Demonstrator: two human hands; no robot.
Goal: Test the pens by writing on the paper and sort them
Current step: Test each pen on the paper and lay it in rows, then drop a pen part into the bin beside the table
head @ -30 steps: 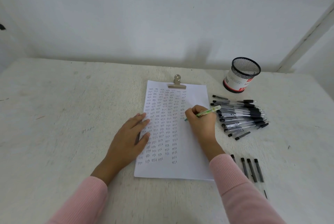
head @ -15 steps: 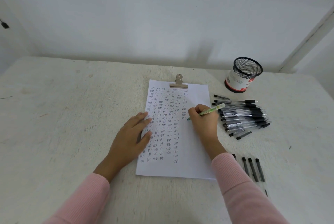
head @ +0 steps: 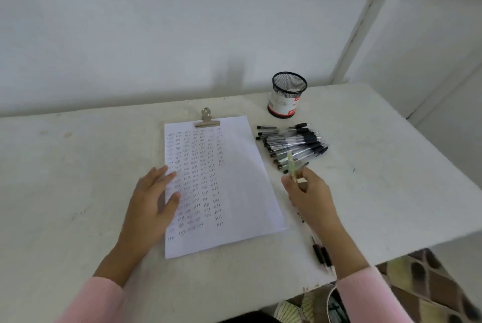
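Note:
A white paper (head: 240,187) covered in rows of small pen marks lies on the table under a metal clip (head: 206,119). My left hand (head: 154,202) rests flat on the paper's left edge, fingers spread. My right hand (head: 307,195) is lifted off the sheet to its right and grips a green pen (head: 292,166), which is blurred and points upward. Just beyond it lies a pile of black-capped clear pens (head: 294,144). A few black pens (head: 322,255) lie near the front edge, partly hidden by my right forearm.
A black mesh pen cup (head: 286,95) with a white and red label stands behind the pile. The white table (head: 78,179) ends close on the right and front right, where a patterned floor (head: 427,281) shows. A white wall runs behind.
My right hand has lifted the green pen off the paper and moved right, toward the pen pile. The view has swung left and tilted. My left hand stays on the paper.

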